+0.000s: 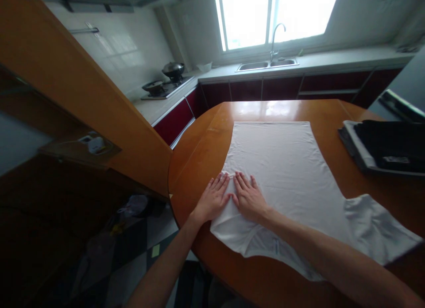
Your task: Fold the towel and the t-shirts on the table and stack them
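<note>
A white T-shirt (pixel 285 166) lies spread on the wooden table (pixel 195 159), its hem toward the window and its neckline toward me. My left hand (pixel 213 197) rests flat at the shirt's left edge, fingers stretched out. Beside it, my right hand (pixel 248 196) presses flat on the fabric, fingers extended, with the two thumbs close together. The sleeve on the left is folded in over the shirt beneath my hands. On the right, the other sleeve (pixel 378 228) sticks out, wrinkled, toward the table's edge.
Folded dark and grey clothes (pixel 392 144) are stacked at the table's right. Behind stand a counter with a double sink (pixel 267 65) and a stove holding a lidded pan (pixel 173 70). A wooden partition (pixel 109 109) rises at the left, near the table's rounded edge.
</note>
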Motion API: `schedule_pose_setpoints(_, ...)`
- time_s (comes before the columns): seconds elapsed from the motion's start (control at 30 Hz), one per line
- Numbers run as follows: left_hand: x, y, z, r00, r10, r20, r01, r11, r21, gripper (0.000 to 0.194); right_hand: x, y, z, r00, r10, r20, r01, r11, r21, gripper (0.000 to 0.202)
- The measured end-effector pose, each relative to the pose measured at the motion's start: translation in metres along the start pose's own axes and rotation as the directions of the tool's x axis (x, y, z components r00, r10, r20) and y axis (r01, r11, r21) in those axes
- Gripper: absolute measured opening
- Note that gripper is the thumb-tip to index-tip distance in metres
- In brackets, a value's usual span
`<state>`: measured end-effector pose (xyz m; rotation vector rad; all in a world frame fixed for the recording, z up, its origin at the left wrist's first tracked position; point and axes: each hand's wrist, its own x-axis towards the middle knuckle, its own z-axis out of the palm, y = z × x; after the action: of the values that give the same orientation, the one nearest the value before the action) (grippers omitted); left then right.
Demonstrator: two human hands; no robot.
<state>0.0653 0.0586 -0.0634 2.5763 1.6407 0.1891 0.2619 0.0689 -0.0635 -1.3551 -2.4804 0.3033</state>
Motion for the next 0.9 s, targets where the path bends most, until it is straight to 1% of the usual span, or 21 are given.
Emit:
schedule_pose_setpoints(0.1,0.000,-0.002,-0.001,1.000,0.008,-0.022,-0.009,0.998,-0.058,0.062,-0.002,0.000,0.000,0.996,0.088,-0.009,-0.088,0.996,-0.013,0.065)
schedule_pose_setpoints(0.17,-0.001,-0.003,-0.004,0.998,-0.002,-0.067,-0.008,0.989,-0.150,0.062,-0.002,0.001,-0.002,0.993,0.118,-0.026,-0.118,0.993,-0.008,0.063)
schedule_pose_setpoints(0.27,-0.005,-0.004,-0.013,0.980,-0.058,-0.189,-0.008,0.944,-0.331,0.058,0.000,0.002,-0.004,0.994,0.091,-0.058,-0.090,0.996,0.008,0.061)
schedule_pose_setpoints(0.33,-0.009,-0.001,-0.017,0.965,-0.084,-0.247,-0.022,0.918,-0.397,0.055,0.001,0.002,-0.004,0.997,0.047,-0.060,-0.046,0.999,0.010,0.061)
schedule_pose_setpoints(0.37,-0.011,0.002,-0.018,0.966,-0.078,-0.247,-0.028,0.916,-0.400,0.054,0.001,0.002,-0.003,0.998,0.021,-0.053,-0.021,1.000,0.006,0.061)
schedule_pose_setpoints(0.4,-0.013,0.005,-0.018,0.973,-0.059,-0.223,-0.033,0.921,-0.387,0.054,0.001,0.002,-0.002,0.999,-0.002,-0.044,0.002,1.000,-0.002,0.061)
schedule_pose_setpoints(0.47,-0.016,0.011,-0.017,0.991,-0.003,-0.133,-0.041,0.943,-0.330,0.056,0.000,0.002,0.000,0.999,-0.035,-0.020,0.034,0.999,-0.017,0.061)
schedule_pose_setpoints(0.53,-0.017,0.016,-0.017,0.998,0.038,-0.051,-0.050,0.961,-0.273,0.060,-0.001,0.002,0.000,0.999,-0.045,0.000,0.045,0.999,-0.011,0.061)
schedule_pose_setpoints(0.57,-0.018,0.017,-0.018,0.998,0.038,-0.043,-0.048,0.964,-0.262,0.061,-0.001,0.002,0.000,0.999,-0.041,0.006,0.041,0.999,0.000,0.061)
schedule_pose_setpoints(0.6,-0.018,0.018,-0.020,0.998,0.029,-0.058,-0.043,0.964,-0.262,0.060,0.000,0.002,-0.002,0.999,-0.031,0.009,0.031,0.999,0.016,0.061)
schedule_pose_setpoints(0.7,-0.018,0.018,-0.027,0.989,-0.017,-0.144,-0.025,0.958,-0.287,0.057,0.004,0.000,-0.008,1.000,0.027,0.009,-0.028,0.997,0.067,0.064)
schedule_pose_setpoints(0.73,-0.018,0.018,-0.028,0.988,-0.022,-0.155,-0.023,0.959,-0.282,0.056,0.006,-0.002,-0.011,0.999,0.046,0.004,-0.046,0.995,0.085,0.065)
schedule_pose_setpoints(0.8,-0.020,0.019,-0.027,0.992,0.001,-0.123,-0.031,0.971,-0.239,0.056,0.010,-0.004,-0.019,0.997,0.071,-0.015,-0.068,0.990,0.124,0.069)
schedule_pose_setpoints(0.9,-0.020,0.020,-0.026,0.993,0.119,-0.024,-0.121,0.983,-0.139,0.060,0.010,-0.008,-0.037,0.996,0.086,-0.031,-0.078,0.979,0.190,0.077)
